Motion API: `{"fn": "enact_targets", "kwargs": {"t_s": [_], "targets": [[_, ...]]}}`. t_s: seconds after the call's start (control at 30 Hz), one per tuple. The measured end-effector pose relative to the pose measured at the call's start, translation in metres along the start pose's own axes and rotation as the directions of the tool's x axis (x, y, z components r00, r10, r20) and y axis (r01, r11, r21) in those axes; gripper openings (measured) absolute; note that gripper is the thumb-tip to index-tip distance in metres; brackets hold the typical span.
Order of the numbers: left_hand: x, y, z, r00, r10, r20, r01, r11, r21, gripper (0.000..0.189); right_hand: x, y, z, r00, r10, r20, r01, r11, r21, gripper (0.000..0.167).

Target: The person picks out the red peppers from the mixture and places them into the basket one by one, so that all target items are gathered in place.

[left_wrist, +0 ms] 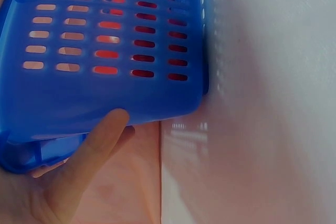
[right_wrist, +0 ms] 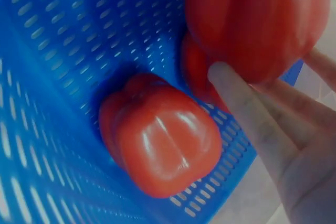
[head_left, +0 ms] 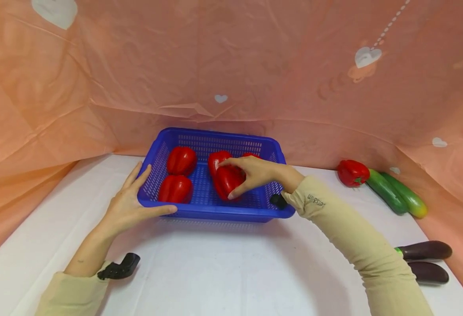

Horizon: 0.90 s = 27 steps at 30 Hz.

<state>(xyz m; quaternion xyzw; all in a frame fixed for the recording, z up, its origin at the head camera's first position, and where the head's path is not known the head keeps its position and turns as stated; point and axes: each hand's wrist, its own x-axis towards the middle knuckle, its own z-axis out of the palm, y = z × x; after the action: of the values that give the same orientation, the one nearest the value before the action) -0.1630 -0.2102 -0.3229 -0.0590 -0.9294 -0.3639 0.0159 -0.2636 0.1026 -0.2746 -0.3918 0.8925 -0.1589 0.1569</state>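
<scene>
My right hand [head_left: 257,171] pinches a red bell pepper [head_left: 226,183] between thumb and fingers, inside the blue perforated basket [head_left: 215,213]. The right wrist view shows this held bell pepper [right_wrist: 257,19] above another that lies partly hidden behind it. Several more red bell peppers rest in the basket, two of them on its left side, where one bell pepper [head_left: 182,160] lies behind the other [head_left: 175,189]. One is mostly covered by the right hand. My left hand [head_left: 126,206] touches the basket's front left corner, fingers extended and spread; in the left wrist view a digit lies against its outer wall.
Right of the basket, a red bell pepper [head_left: 352,173] lies against two green cucumbers [head_left: 387,192]. Two dark eggplants [head_left: 427,250] lie nearer, partly behind the right sleeve. A pink sheet [head_left: 255,66] with hearts hangs behind the white tabletop [head_left: 200,267].
</scene>
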Motion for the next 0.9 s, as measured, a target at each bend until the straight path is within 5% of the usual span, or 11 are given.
{"fn": "enact_targets", "kwargs": {"t_s": [0.5,0.9], "targets": [[0.0,-0.001,0.001,1.0,-0.012,0.008,0.012,1.0,-0.001,0.122,0.016,-0.005,0.014,0.998,-0.05,0.026,0.051,0.996,-0.069,0.08],[0.0,0.0,0.0,1.0,-0.009,0.008,0.009,1.0,-0.015,0.121,0.021,-0.002,0.02,0.997,-0.078,0.02,0.078,0.997,-0.017,0.077]]}}
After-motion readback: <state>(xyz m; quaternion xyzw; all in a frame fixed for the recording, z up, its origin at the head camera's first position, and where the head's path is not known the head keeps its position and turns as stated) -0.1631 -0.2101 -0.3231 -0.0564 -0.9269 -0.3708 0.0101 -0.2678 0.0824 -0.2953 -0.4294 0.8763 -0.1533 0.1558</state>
